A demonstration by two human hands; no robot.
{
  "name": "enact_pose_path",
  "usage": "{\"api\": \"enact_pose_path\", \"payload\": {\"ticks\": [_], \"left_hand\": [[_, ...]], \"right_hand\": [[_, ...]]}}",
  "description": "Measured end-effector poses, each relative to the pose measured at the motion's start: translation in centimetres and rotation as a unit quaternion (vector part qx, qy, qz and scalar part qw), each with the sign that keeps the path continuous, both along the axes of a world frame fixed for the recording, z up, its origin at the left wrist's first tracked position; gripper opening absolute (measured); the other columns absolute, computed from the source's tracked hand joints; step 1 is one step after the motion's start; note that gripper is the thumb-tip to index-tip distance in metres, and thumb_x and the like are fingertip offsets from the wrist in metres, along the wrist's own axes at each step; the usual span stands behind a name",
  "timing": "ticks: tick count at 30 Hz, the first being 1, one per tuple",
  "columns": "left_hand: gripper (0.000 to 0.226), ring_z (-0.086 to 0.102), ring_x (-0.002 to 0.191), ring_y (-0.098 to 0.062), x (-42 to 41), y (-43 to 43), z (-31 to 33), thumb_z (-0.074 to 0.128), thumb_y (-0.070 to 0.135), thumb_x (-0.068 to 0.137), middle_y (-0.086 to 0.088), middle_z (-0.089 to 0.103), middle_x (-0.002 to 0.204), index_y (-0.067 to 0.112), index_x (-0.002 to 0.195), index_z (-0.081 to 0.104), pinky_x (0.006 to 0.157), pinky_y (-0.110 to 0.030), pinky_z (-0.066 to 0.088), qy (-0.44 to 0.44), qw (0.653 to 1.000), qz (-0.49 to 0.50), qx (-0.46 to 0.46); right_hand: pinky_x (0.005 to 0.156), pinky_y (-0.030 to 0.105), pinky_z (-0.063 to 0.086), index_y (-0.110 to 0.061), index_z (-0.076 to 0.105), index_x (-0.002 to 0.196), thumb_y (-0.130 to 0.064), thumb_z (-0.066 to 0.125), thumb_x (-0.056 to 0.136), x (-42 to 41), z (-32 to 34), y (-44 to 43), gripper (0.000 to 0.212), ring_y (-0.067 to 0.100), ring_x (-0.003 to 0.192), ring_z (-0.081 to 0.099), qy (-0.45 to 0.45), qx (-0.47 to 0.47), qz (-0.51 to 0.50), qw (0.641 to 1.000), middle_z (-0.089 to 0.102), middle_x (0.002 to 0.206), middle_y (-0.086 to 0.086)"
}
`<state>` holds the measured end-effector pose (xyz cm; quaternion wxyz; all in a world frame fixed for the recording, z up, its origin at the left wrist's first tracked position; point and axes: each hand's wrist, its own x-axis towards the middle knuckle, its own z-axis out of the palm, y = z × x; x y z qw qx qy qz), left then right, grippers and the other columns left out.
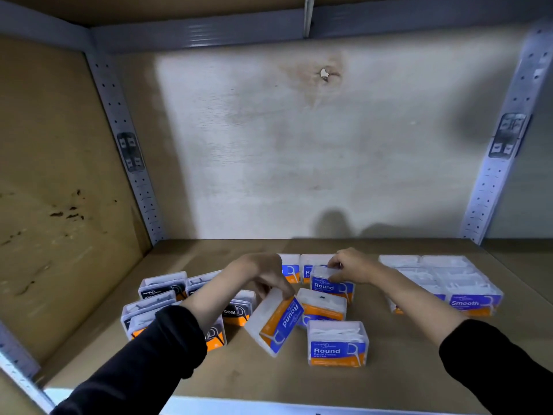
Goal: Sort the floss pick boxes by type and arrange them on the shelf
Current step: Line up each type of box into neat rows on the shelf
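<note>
Blue-and-orange Round boxes (336, 344): six in all.

"round" on blue-orange boxes (337, 344), "smooth" on right box (475, 301), "coal" on black box (238, 310).

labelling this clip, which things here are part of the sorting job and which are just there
Job:
tilted Round box, held in left hand
upright Round box, held by right hand
front Round box
charcoal boxes
Smooth boxes
shelf

Just there:
back panel
posts
stain
</note>
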<state>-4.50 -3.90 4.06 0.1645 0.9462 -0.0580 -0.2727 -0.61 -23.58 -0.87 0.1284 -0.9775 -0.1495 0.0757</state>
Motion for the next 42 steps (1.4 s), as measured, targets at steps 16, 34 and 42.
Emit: {"api": "enact_pose_path", "payload": {"ticks": [16, 34, 42], "left_hand": [[0.039, 0.064, 0.109, -0.024, 1.1, -0.7, -0.8, 0.059, 0.023, 0.088, -0.012, 0.063, 0.126, 0.003, 0.121, 0.056, 0.073, -0.023, 0.053, -0.052, 0.997, 0.051, -0.031], [0.041, 0.057, 0.096, -0.021, 0.6, -1.5, 0.8, 0.065, 0.018, 0.081, -0.011, 0.062, 0.12, 0.004, 0.119, 0.057, 0.054, -0.013, 0.038, -0.126, 0.99, -0.043, 0.034], [0.034, 0.052, 0.082, -0.014, -0.3, 2.3, -0.7, 0.07, 0.015, 0.077, 0.001, 0.055, 0.095, 0.011, 0.099, 0.045, 0.065, -0.019, 0.041, -0.122, 0.991, -0.049, -0.034]], "right_hand": [[0.071, 0.028, 0.042, -0.007, 0.064, 0.11, -0.032, 0.062, 0.084, -0.1, -0.1, 0.0, 0.037, 0.021, 0.094, 0.06, -0.012, -0.013, -0.028, 0.999, 0.064, 0.112, 0.01], [0.081, 0.032, 0.049, -0.006, 0.064, 0.11, -0.032, 0.062, 0.084, -0.2, -0.1, 0.2, 0.036, 0.023, 0.1, 0.061, -0.021, -0.022, -0.028, 0.999, 0.064, 0.113, 0.01], [0.082, 0.034, 0.05, -0.005, 0.064, 0.11, -0.031, 0.061, 0.084, -0.2, 0.0, 0.2, 0.037, 0.024, 0.1, 0.061, -0.024, -0.037, -0.023, 0.999, 0.064, 0.113, 0.012]]}}
